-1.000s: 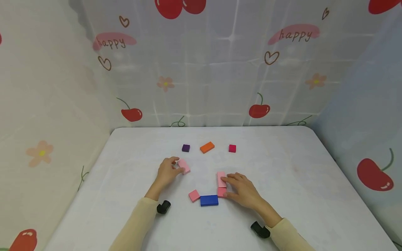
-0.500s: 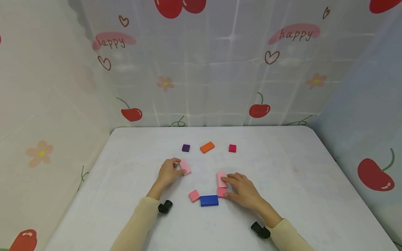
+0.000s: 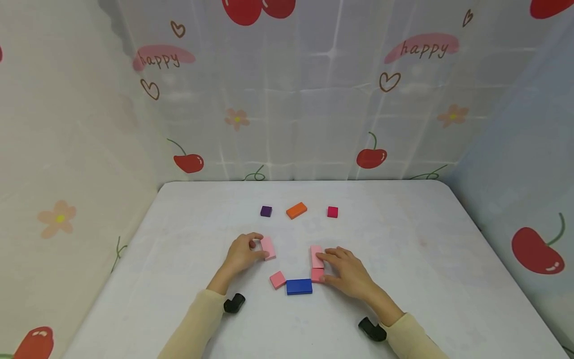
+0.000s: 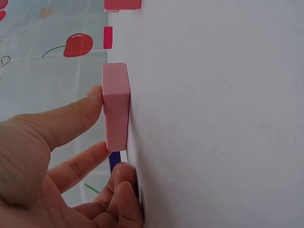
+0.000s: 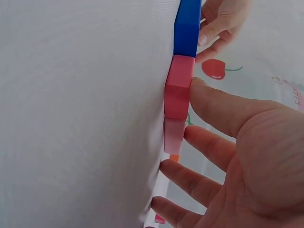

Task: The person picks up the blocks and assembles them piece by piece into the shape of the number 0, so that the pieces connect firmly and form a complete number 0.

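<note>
My left hand [image 3: 241, 253] pinches a light pink rectangular block [image 3: 268, 248] between thumb and index finger, one at each end; the left wrist view shows this block [image 4: 116, 114] close over the table. My right hand [image 3: 347, 271] rests beside two blocks with fingers extended. Its thumb touches a darker pink square block [image 5: 179, 95], and its index fingertip is at a second light pink block [image 5: 174, 135]. These two stand end to end, the square one at the right corner of a flat blue block [image 3: 299, 286]. Another pink square block [image 3: 277, 279] lies turned at the blue block's left corner.
Farther back on the white table [image 3: 394, 224] lie a purple block [image 3: 266, 211], a tilted orange block [image 3: 296, 210] and a red block [image 3: 332, 212]. A printed curtain [image 3: 296, 99] hangs behind the table's far edge.
The left hand has brought its light pink block slightly right and nearer to me, and the block has turned straighter. My right hand and the other blocks stay put.
</note>
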Motion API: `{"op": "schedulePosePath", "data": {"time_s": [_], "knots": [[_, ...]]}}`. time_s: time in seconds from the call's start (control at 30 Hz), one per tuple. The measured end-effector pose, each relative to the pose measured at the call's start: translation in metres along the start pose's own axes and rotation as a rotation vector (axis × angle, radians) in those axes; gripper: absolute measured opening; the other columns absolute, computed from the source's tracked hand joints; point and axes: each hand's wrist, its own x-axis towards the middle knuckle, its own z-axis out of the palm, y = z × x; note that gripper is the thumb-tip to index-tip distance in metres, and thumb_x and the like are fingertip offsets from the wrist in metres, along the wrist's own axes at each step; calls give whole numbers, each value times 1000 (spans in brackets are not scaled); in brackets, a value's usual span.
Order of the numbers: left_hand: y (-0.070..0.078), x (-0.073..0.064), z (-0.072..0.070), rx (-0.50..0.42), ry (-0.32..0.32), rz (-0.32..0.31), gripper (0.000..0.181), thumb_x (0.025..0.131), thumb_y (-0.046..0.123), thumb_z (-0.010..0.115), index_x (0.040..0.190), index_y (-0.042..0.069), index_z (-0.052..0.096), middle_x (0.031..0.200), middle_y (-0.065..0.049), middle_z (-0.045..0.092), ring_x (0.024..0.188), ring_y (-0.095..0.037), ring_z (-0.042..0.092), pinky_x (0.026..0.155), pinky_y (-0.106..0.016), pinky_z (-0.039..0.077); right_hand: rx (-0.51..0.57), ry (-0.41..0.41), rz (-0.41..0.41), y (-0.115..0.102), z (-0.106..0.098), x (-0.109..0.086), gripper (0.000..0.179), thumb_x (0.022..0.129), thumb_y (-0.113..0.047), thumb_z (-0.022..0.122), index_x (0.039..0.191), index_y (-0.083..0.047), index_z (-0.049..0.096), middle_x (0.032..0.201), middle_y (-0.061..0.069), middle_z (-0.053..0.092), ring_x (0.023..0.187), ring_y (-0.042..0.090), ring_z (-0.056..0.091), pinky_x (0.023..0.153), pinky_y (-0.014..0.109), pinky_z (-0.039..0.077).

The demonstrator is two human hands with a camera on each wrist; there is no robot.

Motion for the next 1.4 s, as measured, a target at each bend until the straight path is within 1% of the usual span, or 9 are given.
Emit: {"op": "schedulePosePath", "data": {"time_s": [0.27, 0.4, 0.6, 0.7, 0.93, 1.23, 1.4], "knots": [[5, -10, 3, 23, -36, 35, 46, 79, 25, 81, 121, 13, 67, 92, -8, 58, 81, -20, 49, 67, -30, 39, 5, 0, -4, 0, -1, 0, 55, 83, -25, 76, 135, -14, 60, 136, 16, 56, 133, 44, 41, 105, 64, 33], [8, -15, 4, 17, -61, 36, 46, 80, 26, 81, 121, 14, 67, 93, -7, 58, 82, -20, 49, 67, -30, 41, 8, -2, 1, -1, -1, -1, 55, 83, -25, 76, 135, -14, 60, 136, 16, 55, 134, 44, 41, 105, 64, 33], [8, -19, 6, 11, -78, 46, 46, 79, 25, 81, 122, 14, 67, 94, -7, 58, 83, -20, 50, 67, -30, 42, 7, -4, 3, -1, -1, -1, 55, 83, -25, 76, 135, -15, 60, 137, 15, 55, 134, 44, 41, 105, 64, 33], [8, -21, 6, 9, -82, 55, 46, 79, 25, 81, 122, 15, 67, 93, -6, 58, 82, -20, 50, 68, -30, 41, 6, -6, 8, -1, -1, -1, 55, 83, -26, 76, 135, -15, 60, 137, 15, 55, 134, 44, 40, 105, 64, 33], [8, -23, 5, 13, -80, 98, 45, 79, 24, 82, 121, 14, 68, 91, -6, 57, 80, -19, 49, 67, -30, 41, -4, -4, 13, -1, 0, 0, 56, 83, -27, 76, 135, -15, 60, 137, 15, 55, 134, 43, 41, 105, 64, 34], [8, -24, 5, 9, -84, 106, 45, 78, 24, 83, 120, 15, 69, 92, -5, 58, 82, -19, 50, 69, -30, 42, 2, -4, 17, 0, 1, 0, 55, 83, -26, 76, 135, -16, 60, 137, 14, 55, 135, 43, 40, 106, 64, 33], [6, -24, 5, 5, -84, 124, 45, 77, 23, 83, 120, 16, 70, 92, -5, 58, 83, -18, 51, 70, -30, 42, -4, 1, 9, 0, 1, 0, 56, 83, -26, 76, 135, -15, 60, 136, 14, 56, 135, 44, 40, 105, 64, 33]]}}
